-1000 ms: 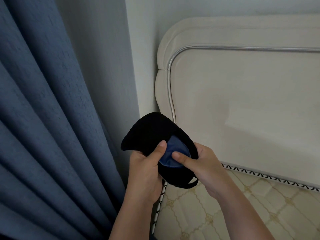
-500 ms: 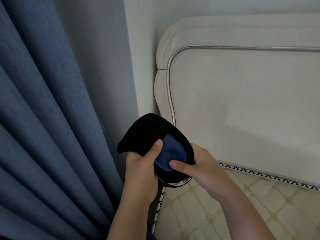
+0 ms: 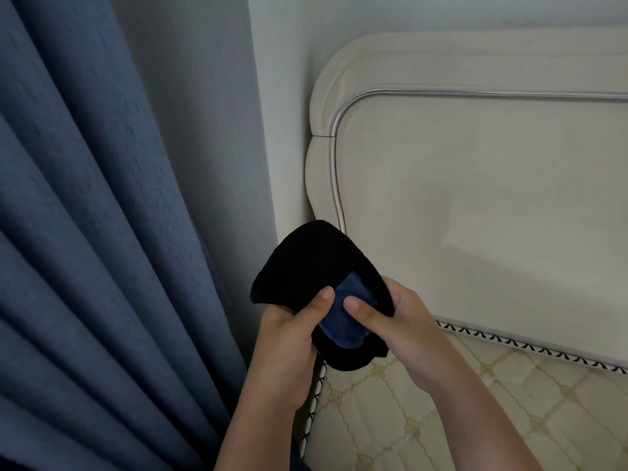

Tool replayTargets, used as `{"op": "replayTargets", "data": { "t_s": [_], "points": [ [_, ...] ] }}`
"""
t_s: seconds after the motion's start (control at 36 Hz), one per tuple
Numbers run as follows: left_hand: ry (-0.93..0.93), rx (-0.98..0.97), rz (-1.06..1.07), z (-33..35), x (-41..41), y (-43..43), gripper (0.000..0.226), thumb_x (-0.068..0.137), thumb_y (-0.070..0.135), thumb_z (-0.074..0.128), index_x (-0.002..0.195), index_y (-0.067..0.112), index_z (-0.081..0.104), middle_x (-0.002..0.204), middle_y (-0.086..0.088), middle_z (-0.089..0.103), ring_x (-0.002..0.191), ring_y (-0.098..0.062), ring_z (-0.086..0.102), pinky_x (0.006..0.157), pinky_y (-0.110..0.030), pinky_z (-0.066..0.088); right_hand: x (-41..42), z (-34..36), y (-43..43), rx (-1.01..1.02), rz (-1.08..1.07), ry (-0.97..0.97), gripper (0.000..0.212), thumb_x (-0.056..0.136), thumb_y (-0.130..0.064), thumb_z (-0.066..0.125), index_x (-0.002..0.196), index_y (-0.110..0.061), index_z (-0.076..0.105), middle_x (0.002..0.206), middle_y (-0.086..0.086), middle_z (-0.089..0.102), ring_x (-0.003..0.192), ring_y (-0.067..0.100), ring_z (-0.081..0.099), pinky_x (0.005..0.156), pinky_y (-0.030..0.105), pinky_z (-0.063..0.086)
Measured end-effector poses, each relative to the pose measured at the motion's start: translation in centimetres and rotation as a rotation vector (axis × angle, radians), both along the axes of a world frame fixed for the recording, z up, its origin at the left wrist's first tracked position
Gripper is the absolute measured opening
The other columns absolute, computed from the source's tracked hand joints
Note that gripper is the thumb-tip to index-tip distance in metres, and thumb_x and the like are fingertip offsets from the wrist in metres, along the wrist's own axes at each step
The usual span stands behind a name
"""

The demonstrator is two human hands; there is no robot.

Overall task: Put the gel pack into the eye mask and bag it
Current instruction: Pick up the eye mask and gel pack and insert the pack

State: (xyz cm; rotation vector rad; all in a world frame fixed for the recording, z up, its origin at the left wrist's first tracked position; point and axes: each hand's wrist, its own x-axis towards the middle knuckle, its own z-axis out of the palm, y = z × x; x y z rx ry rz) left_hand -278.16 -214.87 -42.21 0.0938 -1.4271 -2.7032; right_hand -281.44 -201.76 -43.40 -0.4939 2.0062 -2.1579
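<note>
The black eye mask (image 3: 306, 263) was held above the bed (image 3: 475, 402) corner, the blue gel pack (image 3: 343, 321) partly inside its opening. The left hand (image 3: 289, 341) gripped the mask, thumb pressing the pack; the right hand (image 3: 404, 324) pinched mask and pack. A blue curtain (image 3: 102, 232) hung close on the left, the headboard (image 3: 475, 198) just behind.

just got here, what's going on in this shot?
A person holds a black eye mask in both hands over the bed, near the headboard. The left hand grips one side; the right hand grips the other, its thumb pressing the blue gel pack into the opening. The pack is partly in, partly showing. Nothing bagged yet.
</note>
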Motion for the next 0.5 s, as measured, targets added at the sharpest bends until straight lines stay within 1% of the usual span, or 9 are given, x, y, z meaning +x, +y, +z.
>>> {"op": "replayTargets", "data": {
  "t_s": [0.08,0.14,0.19,0.22,0.28,0.33,0.39,0.47,0.5],
  "points": [
    [0.03,0.127,-0.013,0.4,0.1,-0.1,0.047,0.068,0.026,0.062,0.112,0.008,0.066,0.108,-0.012,0.071,0.097,-0.022,0.068,0.07,-0.027,0.057,-0.1,-0.1,0.0,-0.011,-0.022,-0.003,0.04,0.06,-0.04,0.07,0.096,-0.025,0.067,0.093,-0.004,0.074,0.088,0.013,0.069,0.069,0.021,0.053],
    [0.039,0.229,-0.032,0.5,0.3,-0.3,0.037,0.071,0.034,0.058,0.099,0.015,0.074,0.103,-0.007,0.073,0.093,-0.019,0.069,0.067,-0.027,0.057,-0.1,0.0,0.0,0.002,-0.017,-0.002,0.036,0.059,-0.039,0.071,0.094,-0.027,0.067,0.092,-0.005,0.074,0.087,0.012,0.069,0.067,0.019,0.052],
    [0.043,0.282,-0.034,0.5,0.3,-0.6,0.031,0.074,0.037,0.055,0.087,0.02,0.077,0.098,-0.004,0.074,0.089,-0.016,0.07,0.064,-0.026,0.057,-0.1,-0.1,0.1,0.003,-0.014,0.001,0.032,0.058,-0.039,0.071,0.089,-0.031,0.068,0.091,-0.007,0.074,0.086,0.01,0.069,0.066,0.019,0.052],
    [0.039,0.293,-0.016,0.4,0.2,-0.7,0.031,0.075,0.035,0.056,0.091,0.018,0.077,0.1,-0.005,0.074,0.09,-0.017,0.07,0.064,-0.027,0.057,-0.1,-0.1,0.1,0.0,-0.017,-0.002,0.031,0.057,-0.039,0.072,0.088,-0.032,0.069,0.09,-0.007,0.074,0.085,0.009,0.069,0.066,0.018,0.052],
    [0.019,0.283,0.069,0.4,-0.1,-0.9,0.041,0.074,0.029,0.06,0.111,0.013,0.068,0.106,-0.007,0.072,0.095,-0.019,0.069,0.066,-0.029,0.058,-0.1,-0.2,0.2,0.002,-0.021,-0.014,0.033,0.056,-0.04,0.072,0.087,-0.031,0.068,0.088,-0.008,0.074,0.082,0.008,0.069,0.064,0.017,0.051],
    [0.013,0.257,0.174,0.4,-0.3,-1.0,0.05,0.072,0.024,0.062,0.119,0.01,0.059,0.107,-0.007,0.071,0.095,-0.019,0.069,0.068,-0.03,0.058,-0.1,-0.3,0.3,0.011,-0.022,-0.023,0.036,0.056,-0.04,0.072,0.089,-0.028,0.067,0.086,-0.008,0.074,0.081,0.008,0.069,0.062,0.016,0.051],
    [0.022,0.226,0.239,0.2,-0.5,-0.9,0.049,0.071,0.022,0.063,0.119,0.011,0.058,0.104,-0.005,0.072,0.092,-0.018,0.07,0.071,-0.032,0.059,-0.2,-0.3,0.3,0.026,-0.028,-0.028,0.036,0.056,-0.039,0.072,0.089,-0.026,0.067,0.084,-0.007,0.074,0.079,0.008,0.069,0.061,0.016,0.05],
    [0.034,0.213,0.271,-0.3,-0.6,-1.0,0.039,0.069,0.019,0.063,0.108,0.017,0.061,0.094,0.002,0.075,0.086,-0.014,0.071,0.067,-0.029,0.058,-0.3,-0.4,0.3,0.061,-0.035,-0.025,0.039,0.058,-0.041,0.071,0.093,-0.023,0.067,0.084,-0.007,0.074,0.079,0.008,0.069,0.061,0.017,0.05],
    [0.036,0.218,0.272,-0.4,-0.6,-1.1,0.039,0.068,0.019,0.064,0.107,0.018,0.062,0.094,0.003,0.075,0.086,-0.013,0.07,0.067,-0.028,0.058,-0.3,-0.4,0.3,0.073,-0.034,-0.026,0.04,0.058,-0.041,0.07,0.094,-0.024,0.066,0.085,-0.007,0.074,0.08,0.008,0.069,0.062,0.017,0.05]
  ]
}}
